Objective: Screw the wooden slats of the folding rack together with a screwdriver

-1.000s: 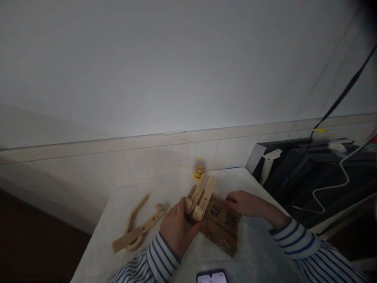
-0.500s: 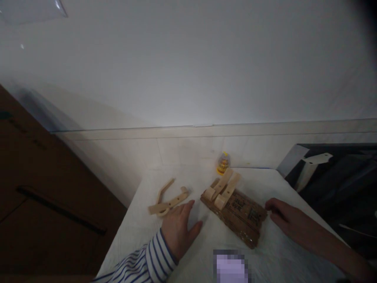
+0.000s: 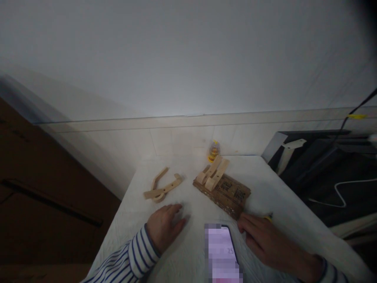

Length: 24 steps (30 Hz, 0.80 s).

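My left hand (image 3: 165, 227) lies palm down on the white-covered table with thumb and fingers apart, holding nothing. Just beyond it are pale wooden pieces (image 3: 167, 187): straight and bent strips with holes, and a ring. My right hand (image 3: 263, 239) has its fingers curled together at the near right corner of a brown cardboard piece (image 3: 232, 192) with dark print; whether they grip anything is hidden. Two wooden strips (image 3: 216, 173) with rounded ends lie on the cardboard. A small yellow item (image 3: 268, 217) shows behind my right hand, mostly covered.
A small bottle (image 3: 213, 151) with yellow cap and base stands at the table's back edge by the wall. A lit phone (image 3: 222, 245) lies at the front between my hands. Dark panels (image 3: 318, 157) and a white cable (image 3: 337, 192) are on the right, a brown cabinet (image 3: 53, 204) on the left.
My right hand has moved toward me and left, from the cardboard's right edge to its near corner. My left hand has drawn back from the wooden pieces. The view has shifted, showing more phone.
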{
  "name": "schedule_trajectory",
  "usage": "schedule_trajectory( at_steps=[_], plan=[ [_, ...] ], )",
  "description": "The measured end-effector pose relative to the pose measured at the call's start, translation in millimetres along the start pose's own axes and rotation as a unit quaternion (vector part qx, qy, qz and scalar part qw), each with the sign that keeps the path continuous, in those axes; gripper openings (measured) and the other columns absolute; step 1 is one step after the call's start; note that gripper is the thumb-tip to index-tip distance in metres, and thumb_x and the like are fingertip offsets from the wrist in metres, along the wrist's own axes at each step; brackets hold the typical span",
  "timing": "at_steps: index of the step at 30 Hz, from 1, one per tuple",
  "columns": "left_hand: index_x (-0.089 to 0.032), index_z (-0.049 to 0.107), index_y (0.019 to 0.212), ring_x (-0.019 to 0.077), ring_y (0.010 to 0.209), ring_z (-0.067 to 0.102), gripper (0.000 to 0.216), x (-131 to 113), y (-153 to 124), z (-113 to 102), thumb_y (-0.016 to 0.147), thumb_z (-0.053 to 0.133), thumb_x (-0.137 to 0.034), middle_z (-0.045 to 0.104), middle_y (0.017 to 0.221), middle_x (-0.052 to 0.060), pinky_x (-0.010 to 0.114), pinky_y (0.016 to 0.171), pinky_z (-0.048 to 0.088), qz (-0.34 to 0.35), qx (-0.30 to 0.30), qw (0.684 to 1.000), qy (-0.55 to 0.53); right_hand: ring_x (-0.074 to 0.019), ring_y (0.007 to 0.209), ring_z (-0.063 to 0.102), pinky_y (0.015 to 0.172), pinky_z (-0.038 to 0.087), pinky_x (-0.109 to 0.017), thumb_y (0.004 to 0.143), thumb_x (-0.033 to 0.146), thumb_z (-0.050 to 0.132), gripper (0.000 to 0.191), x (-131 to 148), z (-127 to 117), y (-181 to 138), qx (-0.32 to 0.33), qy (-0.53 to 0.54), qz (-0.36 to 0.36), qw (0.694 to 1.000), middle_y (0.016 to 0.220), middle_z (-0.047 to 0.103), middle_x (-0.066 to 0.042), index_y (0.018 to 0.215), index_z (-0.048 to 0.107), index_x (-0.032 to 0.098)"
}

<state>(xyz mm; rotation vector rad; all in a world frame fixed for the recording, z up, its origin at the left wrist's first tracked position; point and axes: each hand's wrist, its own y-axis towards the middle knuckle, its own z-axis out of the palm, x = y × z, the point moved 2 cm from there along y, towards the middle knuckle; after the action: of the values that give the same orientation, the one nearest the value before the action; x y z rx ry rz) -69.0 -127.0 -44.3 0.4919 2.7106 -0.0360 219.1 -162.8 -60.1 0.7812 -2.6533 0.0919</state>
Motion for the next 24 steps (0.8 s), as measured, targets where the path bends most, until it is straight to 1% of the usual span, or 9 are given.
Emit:
schedule_trajectory(
  at_steps=[4,7,10,12,15,17,19,22,24],
  plan=[
    [-0.016,0.059,0.108,0.0225,0.085,0.063,0.034,-5.1,-0.9,5.8,0.080,0.050,-0.034,0.067,0.094,0.009,0.036,0.075,0.051,0.009,0.026,0.999,-0.018,-0.0193,0.080,0.052,0.074,0.042,-0.037,0.075,0.006,0.040,0.018,3.9,2.0,-3.7,-0.002,-0.002,-0.008,1.000,0.086,0.056,-0.005,0.081,0.049,0.020],
    [-0.015,0.059,0.107,0.0224,0.084,0.062,0.034,-6.8,0.0,9.4,0.080,0.050,-0.032,0.067,0.092,0.009,0.036,0.075,0.050,0.019,0.023,0.999,-0.019,-0.0183,0.076,0.051,0.072,0.042,-0.036,0.073,0.005,0.040,0.017,6.7,2.5,-5.2,-0.011,-0.001,-0.017,1.000,0.083,0.055,-0.004,0.077,0.047,0.020],
    [-0.017,0.060,0.106,0.0221,0.082,0.062,0.032,-6.5,-2.0,12.1,0.079,0.050,-0.032,0.067,0.090,0.008,0.035,0.072,0.050,0.025,0.019,0.999,-0.018,-0.0188,0.081,0.053,0.075,0.042,-0.037,0.071,0.004,0.042,0.021,7.0,-0.3,-7.0,-0.036,0.012,-0.026,0.999,0.086,0.057,-0.005,0.081,0.049,0.020],
    [-0.017,0.060,0.105,0.0219,0.080,0.062,0.032,-6.1,-6.2,13.2,0.078,0.051,-0.033,0.067,0.089,0.008,0.035,0.070,0.050,0.025,0.010,1.000,-0.016,-0.0197,0.086,0.054,0.079,0.042,-0.038,0.073,0.006,0.043,0.021,5.5,-3.3,-8.0,-0.053,0.015,-0.028,0.998,0.091,0.058,-0.006,0.086,0.051,0.021],
    [-0.018,0.061,0.103,0.0218,0.080,0.062,0.032,-5.5,-15.9,11.2,0.078,0.052,-0.035,0.068,0.088,0.008,0.034,0.070,0.051,0.028,-0.014,0.999,-0.016,-0.0207,0.088,0.055,0.079,0.044,-0.037,0.080,0.014,0.044,0.016,1.8,-7.5,-7.7,-0.066,0.005,-0.025,0.998,0.094,0.060,-0.007,0.089,0.055,0.022],
    [-0.018,0.062,0.102,0.0215,0.080,0.062,0.031,-3.9,-22.6,5.3,0.078,0.052,-0.035,0.068,0.088,0.008,0.035,0.071,0.050,0.032,-0.028,0.999,-0.019,-0.0206,0.088,0.057,0.079,0.045,-0.037,0.085,0.020,0.043,0.017,0.2,-9.8,-5.3,-0.066,-0.006,-0.023,0.998,0.094,0.061,-0.007,0.093,0.057,0.023],
    [-0.018,0.062,0.101,0.0202,0.078,0.062,0.030,0.7,-27.9,-4.9,0.078,0.052,-0.033,0.068,0.089,0.007,0.034,0.073,0.050,0.021,-0.039,0.999,-0.027,-0.0204,0.088,0.058,0.079,0.046,-0.037,0.087,0.023,0.042,0.019,0.6,-12.4,-0.9,-0.063,-0.015,-0.024,0.998,0.094,0.062,-0.006,0.096,0.058,0.023],
    [-0.018,0.063,0.100,0.0169,0.070,0.062,0.029,13.4,-32.8,-24.7,0.080,0.048,-0.032,0.069,0.086,0.006,0.031,0.068,0.050,-0.015,-0.043,0.998,-0.043,-0.0198,0.086,0.059,0.077,0.047,-0.035,0.087,0.024,0.041,0.021,6.3,-18.2,9.5,-0.055,-0.020,-0.039,0.998,0.094,0.063,-0.006,0.097,0.059,0.024],
    [-0.017,0.064,0.096,0.0158,0.067,0.062,0.029,23.9,-35.1,-37.6,0.080,0.047,-0.034,0.069,0.082,0.006,0.028,0.065,0.050,-0.037,-0.056,0.996,-0.053,-0.0194,0.085,0.060,0.076,0.048,-0.034,0.087,0.023,0.040,0.022,12.3,-23.6,18.8,-0.056,-0.023,-0.050,0.997,0.093,0.064,-0.006,0.097,0.060,0.023]
  ],
)
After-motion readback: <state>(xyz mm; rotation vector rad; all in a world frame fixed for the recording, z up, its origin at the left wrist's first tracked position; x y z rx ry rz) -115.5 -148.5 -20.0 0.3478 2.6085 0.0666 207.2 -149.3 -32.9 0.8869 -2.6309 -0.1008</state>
